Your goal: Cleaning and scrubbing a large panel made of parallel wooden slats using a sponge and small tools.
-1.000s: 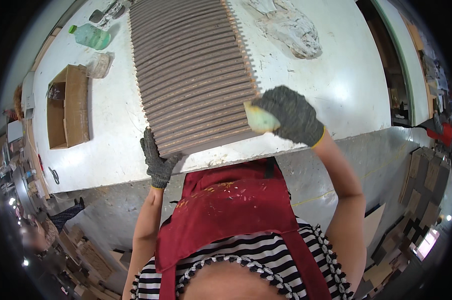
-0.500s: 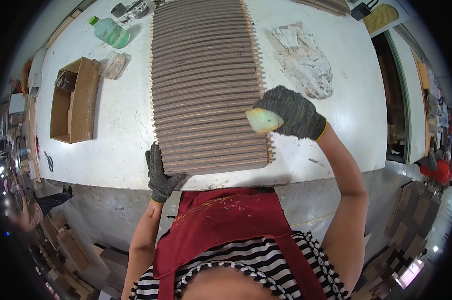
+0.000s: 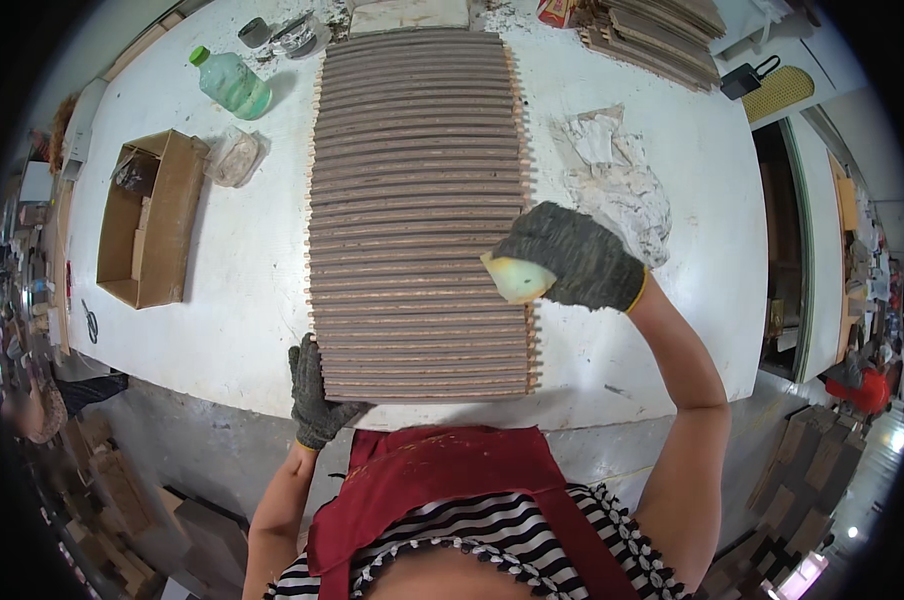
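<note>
A long row of grey-brown wooden strips (image 3: pixel 417 215) lies side by side on the white table, with pale, uneven ends along both sides. My left hand (image 3: pixel 317 400), in a dark knit glove, rests at the row's near left corner. Its fingers stretch flat along the left side and the thumb points along the near edge. In a matching glove, my right hand (image 3: pixel 577 258) is over the row's right side. It grips a pale yellow-green sponge-like piece (image 3: pixel 518 278), which is at the strips' surface; whether it presses on them I cannot tell.
On the left are an open cardboard box (image 3: pixel 172 225), a clear plastic bag (image 3: pixel 236 158), a green-capped bottle (image 3: pixel 234 85) and scissors (image 3: pixel 91 324). A crumpled whitish cloth or plastic sheet (image 3: pixel 622 185) lies at right. More strips (image 3: pixel 652 45) are stacked at far right.
The view has shifted, so the row sits lower in the picture and its far end shows. My right hand still grips the sponge-like piece near the right side; my left stays at the corner.
</note>
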`<state>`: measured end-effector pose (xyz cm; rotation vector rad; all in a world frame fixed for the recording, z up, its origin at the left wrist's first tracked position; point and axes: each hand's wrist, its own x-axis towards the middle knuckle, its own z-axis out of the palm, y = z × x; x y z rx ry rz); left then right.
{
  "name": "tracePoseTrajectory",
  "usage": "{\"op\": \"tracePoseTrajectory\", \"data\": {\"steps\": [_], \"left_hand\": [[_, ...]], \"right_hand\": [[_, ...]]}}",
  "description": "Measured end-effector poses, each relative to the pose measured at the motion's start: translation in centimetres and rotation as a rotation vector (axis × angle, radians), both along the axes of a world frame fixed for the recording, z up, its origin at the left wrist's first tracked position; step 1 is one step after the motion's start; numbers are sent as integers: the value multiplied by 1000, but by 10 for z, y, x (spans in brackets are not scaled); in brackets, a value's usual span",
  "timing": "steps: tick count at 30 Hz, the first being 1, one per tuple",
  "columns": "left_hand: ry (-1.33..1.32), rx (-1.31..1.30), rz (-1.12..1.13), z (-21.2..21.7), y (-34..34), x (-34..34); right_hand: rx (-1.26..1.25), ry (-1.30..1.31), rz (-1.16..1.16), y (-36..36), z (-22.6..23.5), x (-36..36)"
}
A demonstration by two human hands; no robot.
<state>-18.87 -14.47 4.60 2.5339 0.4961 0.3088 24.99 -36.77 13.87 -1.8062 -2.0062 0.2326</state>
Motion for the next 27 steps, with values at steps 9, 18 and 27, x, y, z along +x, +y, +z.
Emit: {"op": "tracePoseTrajectory", "data": {"steps": [9,18,27], "left_hand": [[-49,31,-12,0,-1,6],[-83,25,-21,0,-3,9],[-76,25,-28,6,0,8]], "right_hand": [[-50,-67,-190,60,5,92],[-27,-315,-604,104,9,180],[-59,26,-106,77,11,94]]}}
